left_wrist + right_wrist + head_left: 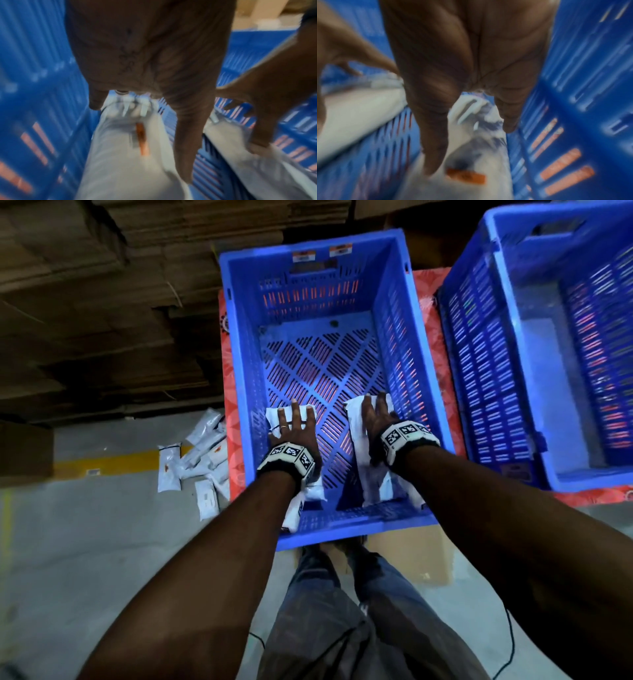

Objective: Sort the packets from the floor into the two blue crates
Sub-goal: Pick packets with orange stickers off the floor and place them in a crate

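Left hand: the left hand point(294, 428) is inside the near blue slotted plastic crate point(239, 364), low at its left wall. The fingers are straight and spread, and they lie flat on top of a white soft plastic packet point(310, 491). A thin ring is on one finger. In the left wrist view the hand point(145, 54) is over this packet point(120, 155), which carries a small orange mark; the picture is blurred.

Right hand: the right hand point(376, 417) is in the same crate, near its right wall. The fingers are straight and rest on a second white plastic packet point(358, 426). In the right wrist view the hand point(462, 54) touches the packet point(471, 155), which has an orange label. I cannot tell if the thumb grips under it.

Packets in crate: the two packets lie long on the slotted bottom, one at each side, well apart, with bare bottom between them.

Packets on floor: a small heap of white packets point(197, 460) lies on the grey floor point(85, 542), just left of the near crate.

Second crate: another blue slotted plastic crate point(548, 337) stands to the right, beside the first one. What is inside it is not clear.

Under the crates: a red patterned surface point(424, 292) shows between and around both crates.

Background: flat brown cardboard sheets point(102, 285) are stacked behind the floor packets.
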Action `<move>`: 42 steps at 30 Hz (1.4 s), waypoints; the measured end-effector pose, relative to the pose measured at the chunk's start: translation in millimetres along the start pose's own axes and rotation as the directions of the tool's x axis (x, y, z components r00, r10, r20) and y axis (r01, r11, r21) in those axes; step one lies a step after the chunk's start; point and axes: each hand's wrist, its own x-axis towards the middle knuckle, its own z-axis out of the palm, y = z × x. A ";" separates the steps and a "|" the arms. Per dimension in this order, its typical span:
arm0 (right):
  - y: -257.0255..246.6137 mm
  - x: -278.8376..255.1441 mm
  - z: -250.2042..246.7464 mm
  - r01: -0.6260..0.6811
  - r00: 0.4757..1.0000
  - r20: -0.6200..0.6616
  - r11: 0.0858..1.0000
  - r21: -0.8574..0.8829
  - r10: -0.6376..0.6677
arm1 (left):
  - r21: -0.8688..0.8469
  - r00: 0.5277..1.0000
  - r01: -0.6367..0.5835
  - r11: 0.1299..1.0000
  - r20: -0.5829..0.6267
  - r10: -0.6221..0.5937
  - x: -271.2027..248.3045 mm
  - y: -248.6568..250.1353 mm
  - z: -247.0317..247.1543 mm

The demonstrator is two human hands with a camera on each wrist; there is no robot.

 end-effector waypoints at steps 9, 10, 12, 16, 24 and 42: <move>-29.4 -40.7 -57.2 -0.007 0.984 -0.175 0.996 0.093 0.023 | -0.129 0.997 -0.066 0.989 -0.036 0.062 -31.5 11.2 -57.2; -31.4 -51.2 -62.5 -0.047 0.979 -0.194 0.992 0.117 0.069 | -0.145 0.996 -0.069 0.987 -0.071 0.059 -39.3 10.9 -63.8; -32.7 -63.9 -65.5 -0.093 0.966 -0.221 0.979 0.179 0.132 | -0.169 0.982 -0.087 0.982 -0.181 0.056 -55.8 8.4 -75.8; -42.9 -90.4 -60.9 -0.076 0.909 -0.375 0.958 0.278 0.181 | -0.259 0.913 -0.160 0.953 -0.405 0.044 -87.3 -5.1 -83.8; -65.6 -131.0 -27.0 -0.014 0.778 -0.588 0.941 0.338 0.223 | -0.415 0.699 -0.170 0.894 -0.690 -0.187 -150.2 -55.3 -85.7; -160.2 -169.8 24.0 0.469 0.593 -0.762 0.881 0.063 -0.261 | -0.600 0.506 0.139 0.788 -0.641 -0.577 -299.8 -161.9 26.6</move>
